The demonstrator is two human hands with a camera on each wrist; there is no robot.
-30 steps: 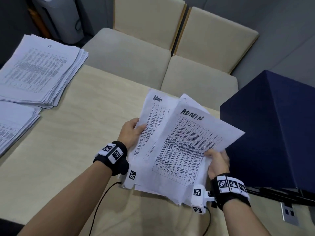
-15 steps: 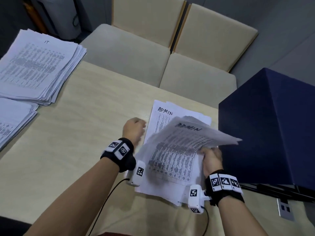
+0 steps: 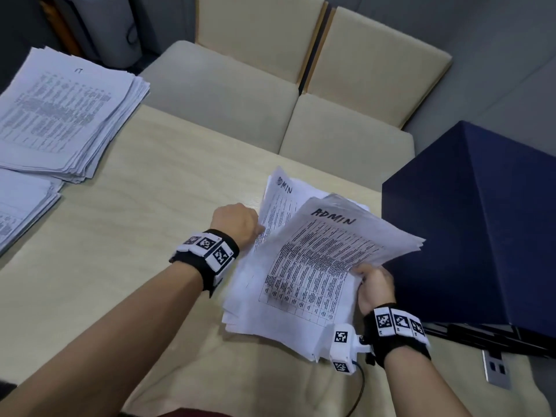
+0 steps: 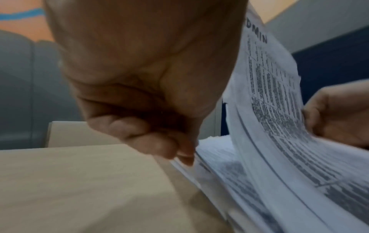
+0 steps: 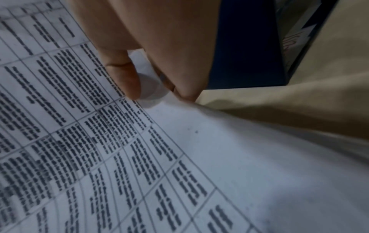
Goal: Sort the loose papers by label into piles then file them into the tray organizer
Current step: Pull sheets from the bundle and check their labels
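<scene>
A stack of printed sheets labelled ADMIN (image 3: 313, 266) lies on the pale wooden table (image 3: 135, 236), its upper part lifted and fanned. My right hand (image 3: 365, 273) pinches the right edge of the lifted bundle, thumb on top (image 5: 123, 75) and fingers underneath. My left hand (image 3: 255, 233) is curled at the stack's left edge, where one ADMIN sheet (image 4: 265, 66) stands up beside it. Its fingertips (image 4: 183, 151) sit against the edges of the lower sheets. The dark blue box (image 3: 481, 221) stands just right of the stack, with black tray rails (image 3: 481, 335) showing under it.
A thick pile labelled IT (image 3: 66, 115) lies at the table's far left, with another paper pile (image 3: 21, 212) in front of it. Two beige chairs (image 3: 240, 94) are pushed in behind the table. A socket plate (image 3: 496, 368) sits at the near right.
The ADMIN papers, held up a second ago, dropped flat onto the table. My right hand has now lifted the upper bundle again, and my left hand has closed in on the left edge.
</scene>
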